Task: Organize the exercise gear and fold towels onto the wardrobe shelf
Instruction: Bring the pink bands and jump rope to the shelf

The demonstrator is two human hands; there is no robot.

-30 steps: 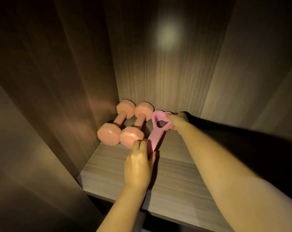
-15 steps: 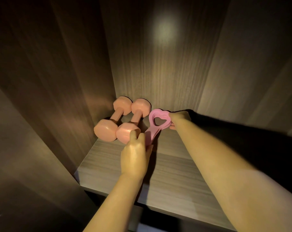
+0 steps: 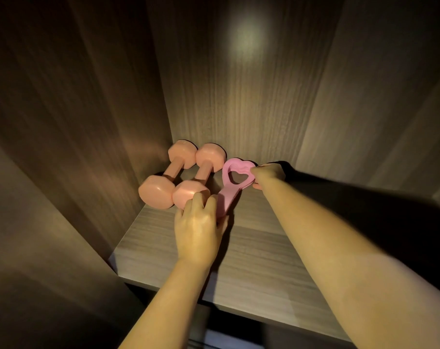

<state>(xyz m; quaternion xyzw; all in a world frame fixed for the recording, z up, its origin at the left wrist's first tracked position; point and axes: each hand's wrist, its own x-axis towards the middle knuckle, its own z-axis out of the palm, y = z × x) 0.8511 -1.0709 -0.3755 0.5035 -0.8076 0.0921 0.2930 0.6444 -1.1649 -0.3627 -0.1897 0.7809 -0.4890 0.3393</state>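
**Heart-Looped Exerciser Goes In Beside Dumbbells on Wardrobe Shelf**

On the wardrobe shelf [image 3: 251,260], centre frame, two pink dumbbells [image 3: 156,193] lie side by side in the back left corner. They look heavy and rigid, best lifted by the bar. Just right of them is a pink heart-looped exerciser [image 3: 228,196], seemingly light and pliant, held at both ends. The left hand [image 3: 197,230] grips its near end; the right hand [image 3: 268,172] pinches the heart loop.

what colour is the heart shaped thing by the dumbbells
The heart-shaped thing is pink, seen in the head view.
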